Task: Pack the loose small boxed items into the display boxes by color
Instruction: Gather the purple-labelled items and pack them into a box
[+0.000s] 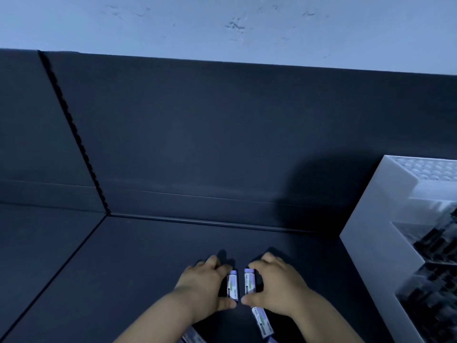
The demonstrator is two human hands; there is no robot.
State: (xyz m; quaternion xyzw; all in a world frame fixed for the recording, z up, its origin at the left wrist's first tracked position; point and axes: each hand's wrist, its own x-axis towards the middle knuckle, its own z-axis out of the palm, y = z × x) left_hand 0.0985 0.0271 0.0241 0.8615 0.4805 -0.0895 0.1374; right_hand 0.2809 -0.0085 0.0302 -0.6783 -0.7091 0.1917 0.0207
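Observation:
Low in the head view, my left hand (205,285) grips a small white boxed item with a green patch (233,286), fingers over its far end and thumb at its near end. Right beside it my right hand (274,287) grips a matching small box (249,280) the same way. The two boxes stand side by side, a narrow gap apart, on the dark mat (148,268). A third small box (262,321) lies on the mat under my right wrist. Another box corner (191,337) shows at the bottom edge.
A white compartmented display box (385,219) holding dark items stands at the right. Dark padded walls (222,132) rise behind and to the left of the mat, meeting at a zipped corner seam (79,144).

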